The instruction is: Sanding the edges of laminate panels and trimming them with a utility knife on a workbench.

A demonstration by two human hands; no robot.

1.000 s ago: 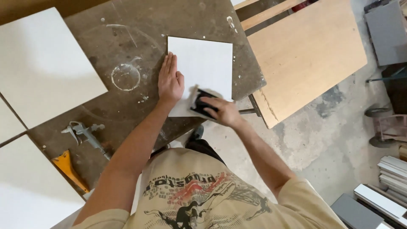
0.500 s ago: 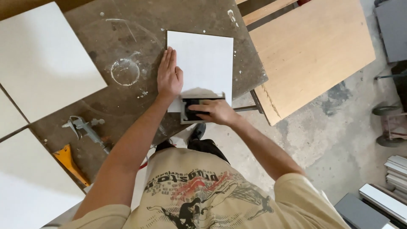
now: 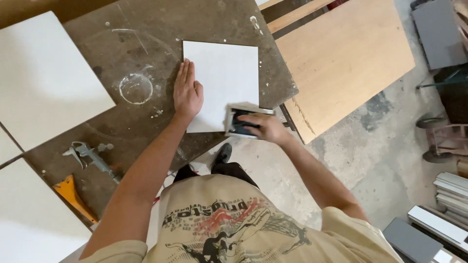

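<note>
- My left hand [image 3: 187,93] lies flat, fingers together and straight, pressing down on the left edge of the white square panel [image 3: 222,80]; its grip is open, palm down, clamped on nothing.
- My right hand [image 3: 263,126] has its grip closed around a dark sanding block [image 3: 240,122] with a pale rim, sitting on the panel's near right corner.
- The panel lies flat on the stained brown surface [image 3: 146,48], its near edge right at the surface's near edge, so the block hangs partly over open floor.
- The block looks blurred, so I judge it is in mid-stroke along that near edge.
- To do this well, I would hold the block level with the edge, not rocking it, so the corner does not get rounded unevenly.
- Steady downward weight from the flat left hand matters: the panel is loose on the surface and could slide or pivot under the strokes.
- I would keep the left fingers well clear of the block's path; they are apart from it now.
- Off to the left, a metal clamp tool [image 3: 90,156] and an orange-handled tool [image 3: 73,197] lie near larger white boards [image 3: 44,78], well apart from the work.
- A bare wooden board [image 3: 346,58] sits to the right, just beside the surface.
</note>
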